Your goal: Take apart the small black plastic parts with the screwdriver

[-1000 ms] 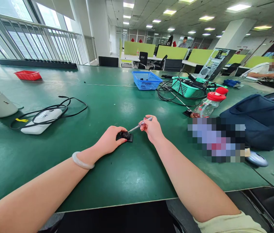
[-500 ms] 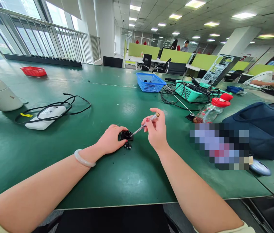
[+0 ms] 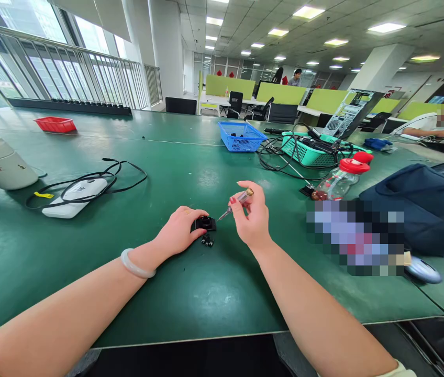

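My left hand (image 3: 180,229) grips a small black rectangular part (image 3: 207,223) between thumb and fingers, keeping it on the green table (image 3: 135,298). What kind of part it is, I cannot make out. Just below it on the table lie several tiny black pieces (image 3: 207,241) with shiny spots. In my right hand (image 3: 254,215) is a slim screwdriver (image 3: 241,198) with a clear handle, pinched between thumb and fingers. Its shaft slants down to the left, and the tip is close to the right edge of the black part; whether it touches is too small to tell.
A white power bank (image 3: 76,197) with a black cable lies left, near a pale jug (image 3: 4,162). Ahead stand a blue basket (image 3: 241,137) and a green basket (image 3: 304,150) of cables. On the right are a red-lidded jar (image 3: 340,180) and a dark blue bag (image 3: 414,209).
My right hand has shifted slightly down, and the screwdriver tip has drawn back to the right from over the black part. My left hand keeps its grip. The view has tilted a little.
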### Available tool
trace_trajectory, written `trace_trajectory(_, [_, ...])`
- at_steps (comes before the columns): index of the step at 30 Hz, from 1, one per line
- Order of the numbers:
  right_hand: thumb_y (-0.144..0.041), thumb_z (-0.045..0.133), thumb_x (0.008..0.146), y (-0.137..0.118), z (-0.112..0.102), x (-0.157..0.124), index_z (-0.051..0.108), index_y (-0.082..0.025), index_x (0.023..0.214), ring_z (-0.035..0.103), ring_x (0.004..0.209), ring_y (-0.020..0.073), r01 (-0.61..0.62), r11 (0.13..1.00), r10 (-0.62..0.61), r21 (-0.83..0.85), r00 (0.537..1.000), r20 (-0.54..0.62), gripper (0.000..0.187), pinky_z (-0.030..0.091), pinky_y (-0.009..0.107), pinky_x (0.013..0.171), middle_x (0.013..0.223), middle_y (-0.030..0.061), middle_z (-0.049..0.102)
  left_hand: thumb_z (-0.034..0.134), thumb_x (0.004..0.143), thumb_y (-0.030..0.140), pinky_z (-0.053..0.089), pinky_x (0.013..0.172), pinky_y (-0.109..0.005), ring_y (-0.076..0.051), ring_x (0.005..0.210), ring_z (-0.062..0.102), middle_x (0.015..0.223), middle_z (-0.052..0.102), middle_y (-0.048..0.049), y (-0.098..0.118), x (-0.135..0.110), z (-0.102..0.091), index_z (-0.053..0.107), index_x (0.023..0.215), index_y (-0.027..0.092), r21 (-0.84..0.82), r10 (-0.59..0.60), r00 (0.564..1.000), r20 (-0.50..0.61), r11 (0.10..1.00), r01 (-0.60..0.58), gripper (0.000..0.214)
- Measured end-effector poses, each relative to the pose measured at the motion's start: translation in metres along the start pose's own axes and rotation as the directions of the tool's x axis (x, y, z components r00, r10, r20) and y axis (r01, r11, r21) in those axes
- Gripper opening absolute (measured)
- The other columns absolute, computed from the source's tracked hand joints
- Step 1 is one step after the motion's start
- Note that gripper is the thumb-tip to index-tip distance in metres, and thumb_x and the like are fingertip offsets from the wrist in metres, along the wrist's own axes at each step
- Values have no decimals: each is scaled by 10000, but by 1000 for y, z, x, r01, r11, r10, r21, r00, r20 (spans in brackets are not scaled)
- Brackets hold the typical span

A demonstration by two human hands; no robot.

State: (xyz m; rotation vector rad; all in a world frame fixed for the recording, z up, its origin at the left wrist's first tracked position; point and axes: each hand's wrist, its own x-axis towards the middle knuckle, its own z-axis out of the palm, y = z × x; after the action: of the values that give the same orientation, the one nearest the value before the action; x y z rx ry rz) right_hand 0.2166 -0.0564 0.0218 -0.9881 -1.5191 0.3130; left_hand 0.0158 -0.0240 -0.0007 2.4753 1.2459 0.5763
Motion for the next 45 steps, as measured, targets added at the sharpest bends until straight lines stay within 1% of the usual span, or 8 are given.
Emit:
trace_trajectory(11, [-381, 669, 865, 4, 10, 0, 534, -268, 1054, 467, 510, 95, -62, 996, 71, -58, 981, 180, 258, 446, 247, 563, 647, -86, 495, 618, 888, 325, 489, 1015, -467, -275, 1109, 613, 1191, 705, -83, 3, -2, -4, 627, 1228, 218, 80, 50, 998, 25, 995, -52, 356])
trace_trajectory(20, [-448, 622, 904, 11, -5, 8, 487, -259, 1083, 539, 526, 106, -95, 995, 98, 27, 985, -142, 293, 458, 258, 546, 696, -62, 580, 491, 949, 374, 503, 1030, -439, -263, 1129, 619, 1234, 663, -112, 1, -4, -12, 624, 1306, 215, 138, 97, 995, 11, 986, -97, 412])
trace_trajectory(25, [-423, 615, 906, 12, -5, 7, 495, -258, 1073, 519, 503, 104, -108, 994, 110, 21, 982, -156, 264, 455, 264, 545, 670, -71, 571, 432, 959, 363, 522, 971, -412, -256, 1066, 633, 1250, 627, -110, 2, -5, -26, 623, 1352, 254, 257, 14, 986, -166, 966, 30, 450])
trace_trajectory(29, [-412, 611, 907, 12, -4, 7, 499, -258, 1064, 499, 479, 101, -133, 991, 134, 18, 984, -120, 247, 434, 261, 524, 637, -83, 541, 361, 967, 338, 532, 914, -467, -266, 956, 656, 1228, 637, -110, -2, -6, -26, 667, 1313, 287, 387, -109, 991, -76, 913, 130, 465])
trace_trajectory(35, [-392, 596, 911, 12, -4, 8, 497, -251, 1082, 502, 481, 102, -147, 989, 148, 20, 980, -134, 242, 423, 258, 521, 633, -84, 529, 260, 1001, 420, 352, 1179, -499, -310, 1403, 423, 1433, 554, -154, -2, -5, -8, 689, 1238, 154, 253, -135, 989, -58, 957, 145, 558])
trace_trajectory(39, [-395, 591, 905, 12, -5, 9, 499, -243, 1084, 507, 486, 102, -136, 991, 135, 6, 978, -157, 252, 436, 260, 537, 646, -79, 541, 456, 919, 592, 307, 1192, -571, -349, 1459, 350, 1520, 482, -153, 18, -9, 7, 531, 1398, 174, 127, -110, 994, 26, 986, 105, 641])
trace_trajectory(42, [-385, 588, 900, 14, -5, 10, 507, -240, 1079, 511, 496, 109, -133, 991, 129, -16, 976, -173, 245, 441, 267, 554, 649, -74, 548, 560, 888, 471, 341, 1159, -586, -347, 1386, 431, 1416, 575, -124, 34, -13, 13, 567, 1314, 213, 136, -25, 1000, 19, 991, 22, 499])
trace_trajectory(45, [-373, 598, 890, 18, -6, 11, 520, -240, 1068, 517, 515, 116, -133, 990, 122, -50, 977, -174, 236, 430, 271, 566, 645, -73, 543, 509, 892, 261, 413, 1114, -522, -295, 1251, 541, 1266, 646, -119, 42, -18, 11, 608, 1193, 205, 143, 42, 999, 9, 989, -43, 321])
